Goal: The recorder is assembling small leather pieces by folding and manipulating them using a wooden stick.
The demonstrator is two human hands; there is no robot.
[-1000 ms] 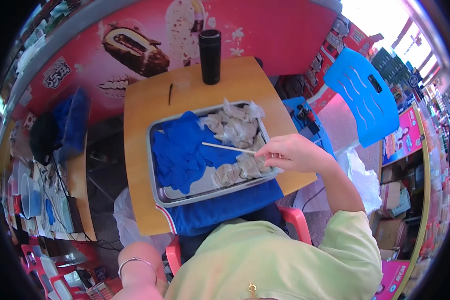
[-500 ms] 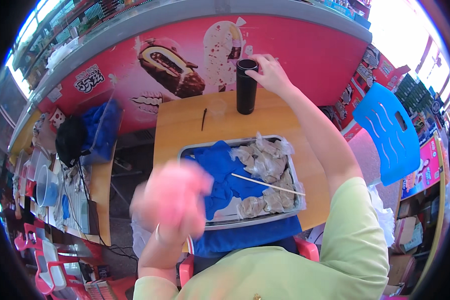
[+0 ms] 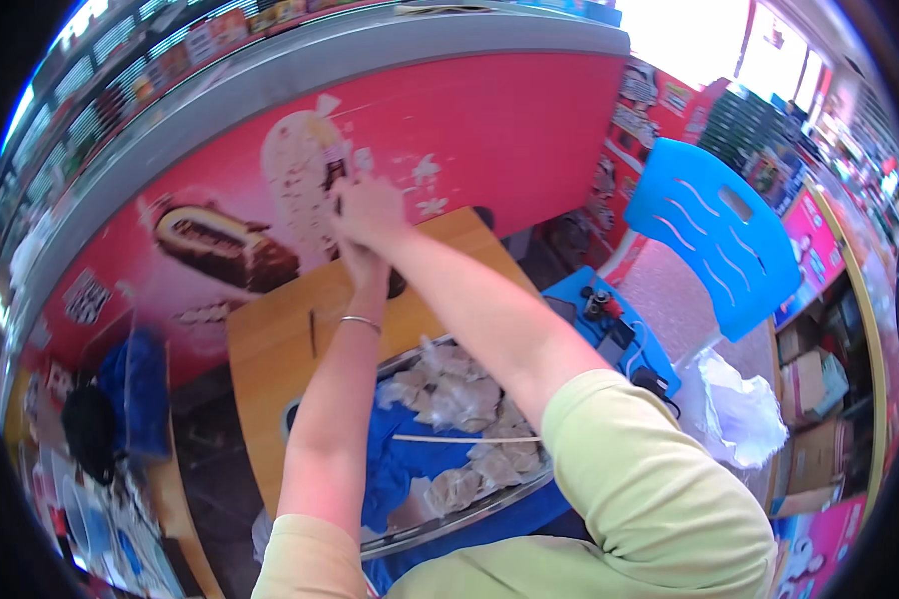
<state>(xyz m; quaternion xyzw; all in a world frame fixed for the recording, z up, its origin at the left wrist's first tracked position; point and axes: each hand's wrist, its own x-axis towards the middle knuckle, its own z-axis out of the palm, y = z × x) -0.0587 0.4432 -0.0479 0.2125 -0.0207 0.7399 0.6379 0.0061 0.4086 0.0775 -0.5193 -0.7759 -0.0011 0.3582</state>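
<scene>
Head view: crossing right hand (image 3: pixel 375 212) over left hand (image 3: pixel 354 256), too blurred and overlapped to tell whether clenched or grasping. Just beside the left wrist, closer than to the right, with a smooth dark cup (image 3: pixel 397 285) mostly hidden, long axis unreadable. Nearer the body, across the wood-grained surface (image 3: pixel 260 359), with shiny metal tray (image 3: pixel 440 530), rumpled blue pieces (image 3: pixel 390 457), lumpy film-wrapped beige bundles (image 3: pixel 459 387) and straight, pale stick (image 3: pixel 459 439).

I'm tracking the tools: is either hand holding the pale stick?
No, the pale stick lies over the filled metal tray, well away from both hands.
</scene>
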